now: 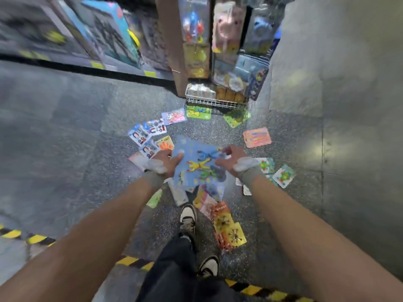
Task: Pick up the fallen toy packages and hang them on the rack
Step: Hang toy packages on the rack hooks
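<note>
A large blue toy package [196,164] with blue, yellow and green figures is held above the floor between both hands. My left hand [166,161] grips its left edge, thumb on top. My right hand [231,159] holds its right edge with curled fingers. Several more fallen packages lie on the speckled floor: magnet cards [144,136], a pink card [257,137], green cards [236,117], orange and yellow cards [229,232]. The rack [218,40] with hanging toys stands ahead.
A white wire basket [213,99] sits at the rack's foot. Shelves of boxed toys [98,33] run along the left. A grey wall [349,83] is at the right. My shoes [188,216] stand among the packages; yellow-black tape [130,261] crosses the floor.
</note>
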